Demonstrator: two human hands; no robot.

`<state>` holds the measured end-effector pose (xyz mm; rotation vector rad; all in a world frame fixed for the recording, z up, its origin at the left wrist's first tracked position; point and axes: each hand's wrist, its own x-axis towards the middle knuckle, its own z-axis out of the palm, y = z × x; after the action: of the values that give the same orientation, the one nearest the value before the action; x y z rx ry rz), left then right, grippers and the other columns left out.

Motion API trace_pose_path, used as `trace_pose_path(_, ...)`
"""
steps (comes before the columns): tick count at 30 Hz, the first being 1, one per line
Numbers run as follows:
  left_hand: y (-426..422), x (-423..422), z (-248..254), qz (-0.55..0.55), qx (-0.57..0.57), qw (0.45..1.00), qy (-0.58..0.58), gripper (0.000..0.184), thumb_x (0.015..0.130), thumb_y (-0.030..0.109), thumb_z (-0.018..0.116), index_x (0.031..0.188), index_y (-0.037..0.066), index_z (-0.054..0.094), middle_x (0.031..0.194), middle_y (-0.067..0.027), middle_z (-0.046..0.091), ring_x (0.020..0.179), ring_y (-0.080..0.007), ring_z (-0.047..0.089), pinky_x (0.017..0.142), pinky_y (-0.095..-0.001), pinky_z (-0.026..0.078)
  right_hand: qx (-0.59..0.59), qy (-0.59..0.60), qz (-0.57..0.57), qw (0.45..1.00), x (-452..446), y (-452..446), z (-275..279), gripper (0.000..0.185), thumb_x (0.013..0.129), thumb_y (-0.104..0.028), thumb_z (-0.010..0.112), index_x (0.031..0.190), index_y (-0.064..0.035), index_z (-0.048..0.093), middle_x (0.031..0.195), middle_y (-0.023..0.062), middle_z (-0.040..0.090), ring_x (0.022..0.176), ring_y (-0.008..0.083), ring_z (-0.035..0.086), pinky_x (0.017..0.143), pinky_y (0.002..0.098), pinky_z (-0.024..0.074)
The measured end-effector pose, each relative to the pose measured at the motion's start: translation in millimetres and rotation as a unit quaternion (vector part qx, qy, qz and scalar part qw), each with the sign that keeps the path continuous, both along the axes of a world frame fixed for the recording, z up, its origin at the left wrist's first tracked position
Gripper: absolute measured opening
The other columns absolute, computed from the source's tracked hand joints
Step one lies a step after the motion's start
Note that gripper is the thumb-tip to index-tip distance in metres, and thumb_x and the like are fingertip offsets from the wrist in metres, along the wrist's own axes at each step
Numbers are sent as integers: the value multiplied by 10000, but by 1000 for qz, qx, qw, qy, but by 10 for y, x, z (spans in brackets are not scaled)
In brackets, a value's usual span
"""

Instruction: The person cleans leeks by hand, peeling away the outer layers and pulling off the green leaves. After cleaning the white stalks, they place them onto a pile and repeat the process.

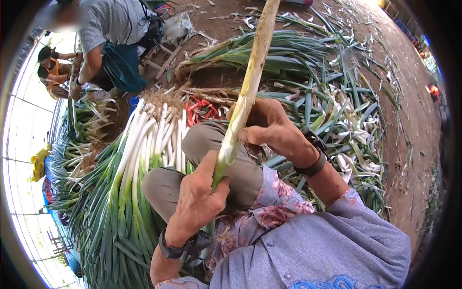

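A long leek (250, 72) with a brownish, dirty outer skin slants up in front of me. My left hand (199, 192) is closed around its pale green lower part, over my knees. Higher up, my right hand (269, 127) pinches it, thumb pressed on the skin where a whitish layer looks loosened. Some of the right fingers are hidden behind the stalk. To the left of my knees lies a big pile of clean leeks (139, 139), white ends up and green leaves toward me.
Untrimmed leeks (269, 50) lie on the ground ahead. Stripped leaves and peelings (346, 130) are heaped at my right. Red ties (202, 111) lie beyond my knee. A person in a striped shirt (113, 24) bends at upper left, with another person (53, 72) behind.
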<state>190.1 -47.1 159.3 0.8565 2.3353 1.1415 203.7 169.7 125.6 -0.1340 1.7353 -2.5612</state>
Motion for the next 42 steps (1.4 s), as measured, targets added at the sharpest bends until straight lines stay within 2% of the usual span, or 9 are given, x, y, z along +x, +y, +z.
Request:
trace_pose_path(6, 24, 26, -207, 4, -15, 994, 112, 441, 757, -4, 569, 1188, 14, 476, 843, -230, 583, 722, -426, 592, 609, -480, 458, -20, 3, -25, 999, 13, -16, -131, 494, 726, -232, 720, 1099, 52, 565, 836, 55, 621, 552, 66, 539, 471, 190, 434)
trace_pose_path(14, 34, 57, -126, 23, -27, 998, -57, 404, 780, 2, 572, 1183, -10, 544, 768, -107, 606, 661, -149, 565, 645, -277, 463, -34, -23, -27, 999, 110, 5, -282, 356, 697, -106, 597, 1023, 37, 599, 858, 51, 635, 637, 78, 581, 530, 208, 485)
trace_pose_path(17, 1, 71, -214, 14, 9, 998, -59, 417, 788, 20, 585, 1199, 11, 513, 670, -144, 548, 563, -244, 538, 585, -311, 454, -17, 9, -52, 998, 87, -22, -396, 266, 709, -33, 556, 961, 44, 598, 752, 47, 605, 569, 99, 543, 498, 238, 455)
trace_pose_path(25, -26, 127, -299, 36, 40, 986, -158, 407, 779, 19, 588, 1181, -31, 542, 700, -62, 570, 606, -115, 515, 586, -261, 444, 159, 122, -160, 966, -27, -26, -669, 144, 795, 27, 545, 927, 18, 603, 716, 14, 577, 593, 48, 472, 518, 218, 378)
trace_pose_path(30, -49, 314, -214, 38, 26, 982, -181, 358, 780, 23, 580, 1132, -37, 551, 666, -76, 551, 586, -114, 519, 560, -281, 446, 536, 229, -316, 748, -72, 329, -873, 274, 588, -29, 556, 856, -45, 612, 678, 113, 573, 601, 348, 575, 520, 386, 460)
trace_pose_path(35, -192, 536, -237, 16, -10, 981, -195, 294, 780, 51, 577, 1067, -10, 556, 659, -173, 524, 533, -267, 499, 545, -335, 443, 716, 3, -367, 594, -186, 1170, -1079, 217, 712, -242, 694, 900, -135, 678, 751, 121, 634, 651, 309, 624, 606, 380, 491)
trace_pose_path(37, -319, 621, -171, -26, -46, 982, -182, 247, 760, 67, 593, 1001, 20, 563, 718, -205, 556, 609, -396, 549, 574, -397, 465, 568, -20, -420, 708, -89, 2007, -1311, 215, 774, -289, 675, 925, -137, 693, 819, 102, 675, 706, 297, 647, 628, 380, 506)
trace_pose_path(39, -477, 750, -78, -14, -48, 967, -248, 335, 724, 75, 599, 1040, -36, 599, 669, -75, 561, 600, -135, 541, 579, -291, 444, 775, -103, -374, 499, 71, 3416, -1767, 213, 864, -278, 554, 840, -119, 694, 799, 105, 668, 690, 286, 624, 608, 395, 484)
trace_pose_path(42, -867, 727, -117, -47, -137, 872, -467, 549, 847, 287, 674, 1337, 88, 526, 1297, -201, 563, 1168, -336, 536, 1030, -475, 370, 756, -126, -437, 471, 975, 4848, -1619, 335, 865, -338, 490, 771, -75, 676, 707, 173, 633, 629, 292, 611, 531, 469, 437)
